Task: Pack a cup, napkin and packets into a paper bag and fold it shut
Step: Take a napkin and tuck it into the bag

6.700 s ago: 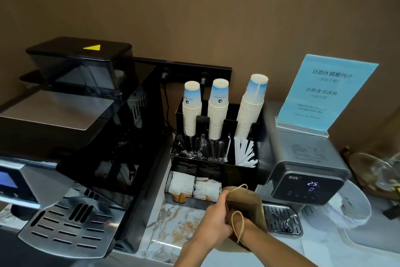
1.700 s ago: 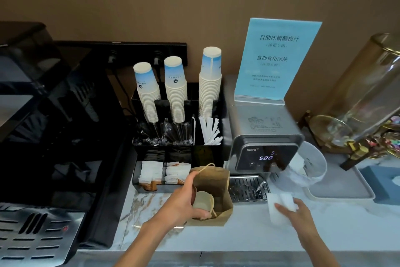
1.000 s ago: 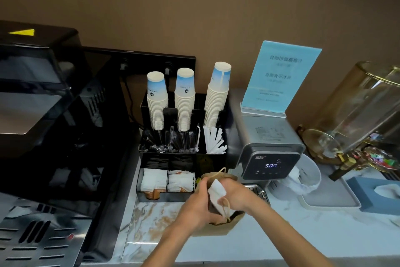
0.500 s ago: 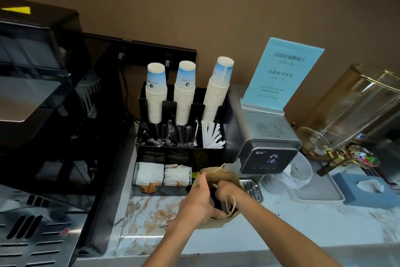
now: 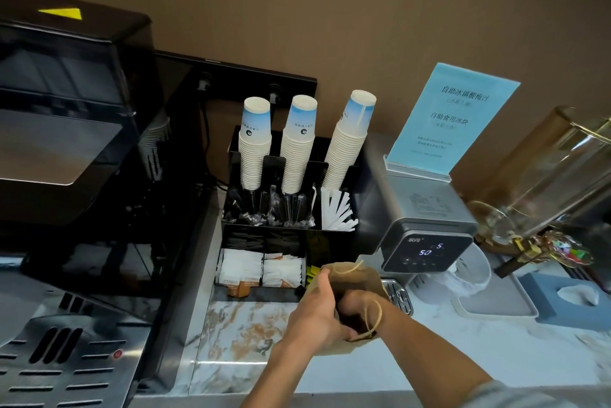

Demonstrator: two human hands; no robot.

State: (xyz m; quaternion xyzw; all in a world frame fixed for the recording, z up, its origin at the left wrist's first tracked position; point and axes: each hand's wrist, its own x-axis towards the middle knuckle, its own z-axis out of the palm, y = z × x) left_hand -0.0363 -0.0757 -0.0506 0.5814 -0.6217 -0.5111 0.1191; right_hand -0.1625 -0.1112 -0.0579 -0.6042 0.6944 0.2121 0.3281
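Note:
A brown paper bag (image 5: pixel 365 278) with twine handles stands open on the marble counter, in front of the black organiser. My left hand (image 5: pixel 317 308) grips the bag's left rim and holds its mouth apart. My right hand (image 5: pixel 358 306) reaches down into the bag, fingers hidden inside it. The cup and the napkin are out of sight inside the bag. White packets (image 5: pixel 263 267) lie in the organiser's low front tray, just left of the bag.
Three stacks of paper cups (image 5: pixel 292 143) and white stirrers stand in the organiser (image 5: pixel 330 242). A black coffee machine (image 5: pixel 66 159) fills the left. A grey dispenser (image 5: pixel 426 225) with a blue sign, a glass jar (image 5: pixel 555 169) and a blue tissue box (image 5: pixel 568 301) stand right.
My right hand picked a white napkin off the counter at the right, carried it to the bag and pushed it in. My left hand kept hold of the bag's rim.

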